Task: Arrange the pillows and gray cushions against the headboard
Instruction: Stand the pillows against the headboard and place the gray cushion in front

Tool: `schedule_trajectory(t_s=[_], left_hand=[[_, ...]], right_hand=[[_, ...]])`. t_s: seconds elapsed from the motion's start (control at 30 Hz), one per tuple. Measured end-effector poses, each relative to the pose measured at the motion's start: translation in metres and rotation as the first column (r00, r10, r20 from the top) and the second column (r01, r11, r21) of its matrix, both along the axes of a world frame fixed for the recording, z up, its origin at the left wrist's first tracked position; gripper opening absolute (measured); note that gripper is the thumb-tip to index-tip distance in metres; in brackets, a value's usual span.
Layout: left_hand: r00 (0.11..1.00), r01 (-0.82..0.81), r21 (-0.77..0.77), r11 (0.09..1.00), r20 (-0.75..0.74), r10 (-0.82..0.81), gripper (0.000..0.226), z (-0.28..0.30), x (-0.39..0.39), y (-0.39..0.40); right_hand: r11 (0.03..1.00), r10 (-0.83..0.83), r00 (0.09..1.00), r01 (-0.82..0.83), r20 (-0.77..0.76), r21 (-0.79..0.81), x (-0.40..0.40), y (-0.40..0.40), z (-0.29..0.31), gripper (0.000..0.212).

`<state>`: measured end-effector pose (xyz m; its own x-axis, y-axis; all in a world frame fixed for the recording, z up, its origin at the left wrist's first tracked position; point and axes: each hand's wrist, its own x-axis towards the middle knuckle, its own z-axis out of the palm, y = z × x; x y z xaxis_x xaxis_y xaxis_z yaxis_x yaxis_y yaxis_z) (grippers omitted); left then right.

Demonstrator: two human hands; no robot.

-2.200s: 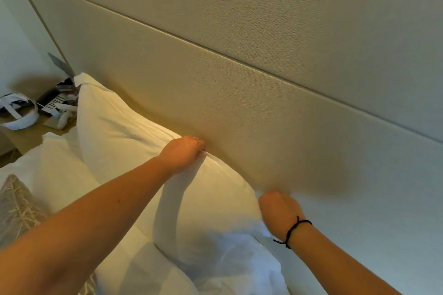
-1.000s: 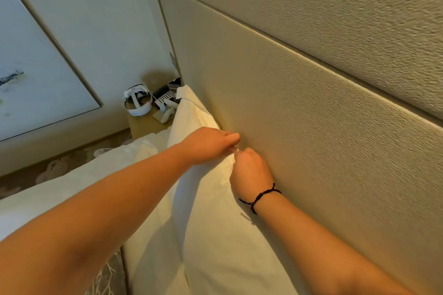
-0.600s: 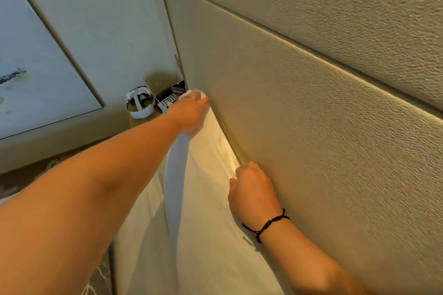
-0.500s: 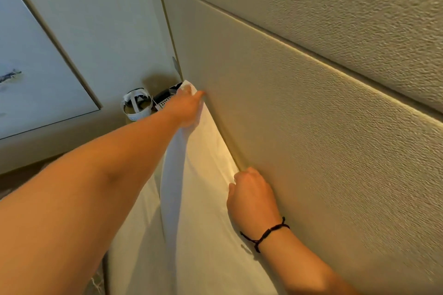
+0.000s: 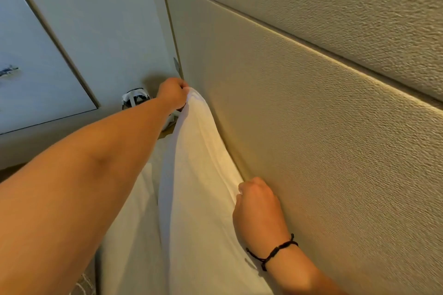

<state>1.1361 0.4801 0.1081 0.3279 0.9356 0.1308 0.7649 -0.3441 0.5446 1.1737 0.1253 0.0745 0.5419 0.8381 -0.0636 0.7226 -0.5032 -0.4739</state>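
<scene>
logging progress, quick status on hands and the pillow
Left hand gripping the white pillow's far top corner. Right hand closed on its near top edge. Pillow upright against the headboard. Nothing in the way.

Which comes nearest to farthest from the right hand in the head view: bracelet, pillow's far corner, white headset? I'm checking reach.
1. Bracelet: on the right hand's own wrist.
2. Pillow's far corner: up along the headboard, gripped by the left hand.
3. White headset: beyond that corner, on the nightstand side.
</scene>
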Motion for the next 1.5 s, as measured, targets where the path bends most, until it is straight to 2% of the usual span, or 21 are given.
schedule_trajectory(t_s=[0.07,0.1,0.17,0.23,0.3,0.4,0.47,0.53,0.6,0.67,0.73,0.83,0.9,1.0,1.07,1.2,1.3,1.33,1.4,1.47,1.5], left_hand=[[0.98,-0.073,-0.025,0.997,0.182,0.076,0.021,0.009,0.006,-0.001],[0.956,-0.069,-0.093,0.993,0.279,0.093,0.019,0.013,0.01,-0.002],[0.938,0.072,-0.222,0.972,0.346,0.009,0.029,0.015,0.015,-0.009],[0.973,0.211,-0.225,0.951,0.137,-0.184,0.058,0.012,0.014,-0.02],[0.95,0.275,-0.162,0.948,-0.106,-0.293,0.068,0.006,0.008,-0.032],[0.862,0.37,-0.016,0.929,-0.365,-0.35,0.041,0.0,-0.002,-0.057],[0.766,0.525,0.141,0.84,-0.508,-0.393,0.034,-0.006,-0.011,-0.084],[0.643,0.695,0.152,0.703,-0.57,-0.512,0.032,-0.012,-0.019,-0.117],[0.463,0.807,-0.015,0.59,-0.604,-0.648,0.029,-0.018,-0.027,-0.151],[0.324,0.871,-0.081,0.485,-0.648,-0.689,0.031,-0.022,-0.033,-0.18],[0.255,0.904,-0.099,0.416,-0.656,-0.711,0.036,-0.022,-0.035,-0.201],[0.196,0.908,-0.163,0.387,-0.65,-0.734,0.032,-0.019,-0.032,-0.222],[0.222,0.905,-0.16,0.395,-0.613,-0.758,0.026,-0.014,-0.03,-0.231],[0.44,0.849,-0.033,0.527,-0.507,-0.741,0.022,-0.002,-0.029,-0.24],[0.551,0.798,0.087,0.596,-0.502,-0.666,0.023,0.003,-0.027,-0.245],[0.629,0.739,0.203,0.642,-0.549,-0.55,0.025,-0.006,-0.026,-0.267],[0.786,0.599,0.235,0.765,-0.354,-0.507,0.016,-0.017,-0.048,-0.272],[0.832,0.538,0.261,0.801,-0.313,-0.457,0.015,-0.023,-0.064,-0.27],[0.861,0.47,0.316,0.824,-0.37,-0.349,0.011,-0.04,-0.107,-0.264],[0.815,0.467,0.286,0.837,-0.507,-0.281,0.006,-0.066,-0.159,-0.259],[0.759,0.498,0.225,0.838,-0.581,-0.295,0.009,-0.082,-0.184,-0.258]], right_hand=[[1.0,0.0,1.0,0.0,0.0,0.016,0.0,0.0,-0.001,0.03],[1.0,-0.001,1.0,0.001,0.005,0.02,0.0,0.0,-0.001,0.028],[1.0,-0.008,1.0,0.007,0.018,0.017,-0.001,0.0,-0.002,0.031],[1.0,-0.012,1.0,0.012,0.021,0.009,0.0,0.0,-0.003,0.036],[1.0,-0.002,1.0,0.002,0.02,-0.012,-0.001,-0.001,-0.003,0.036],[0.999,0.019,1.0,-0.02,-0.022,-0.031,-0.003,-0.003,-0.003,0.027],[0.998,0.029,0.999,-0.031,-0.041,-0.049,-0.004,-0.004,-0.003,0.023],[0.997,0.035,0.998,-0.039,-0.051,-0.071,-0.004,-0.006,0.0,0.022],[0.994,0.054,0.998,-0.057,-0.033,-0.096,-0.006,-0.011,0.005,0.023],[0.986,0.113,0.992,-0.105,0.052,-0.133,-0.011,-0.025,0.01,0.026],[0.976,0.169,0.973,-0.143,0.158,-0.163,-0.018,-0.049,0.013,0.027],[0.973,0.163,0.963,-0.121,0.215,-0.195,-0.025,-0.091,0.019,0.026],[0.964,0.156,0.96,-0.096,0.234,-0.248,-0.026,-0.115,0.024,0.022],[0.947,0.172,0.942,-0.079,0.287,-0.31,-0.028,-0.142,0.033,0.018],[0.936,0.177,0.93,-0.057,0.322,-0.348,-0.029,-0.151,0.041,0.02],[0.92,0.171,0.9,0.0,0.4,-0.393,-0.032,-0.155,0.055,0.039],[0.918,0.178,0.887,0.005,0.425,-0.395,-0.046,-0.156,0.049,0.024],[0.936,0.181,0.882,-0.019,0.436,-0.35,-0.051,-0.159,0.043,0.018],[0.987,0.139,0.894,-0.09,0.425,-0.132,-0.067,-0.169,0.028,0.02],[0.976,0.09,0.949,-0.145,0.303,0.164,-0.095,-0.181,0.009,0.022],[0.965,0.105,0.969,-0.153,0.222,0.214,-0.113,-0.185,-0.003,0.022]])
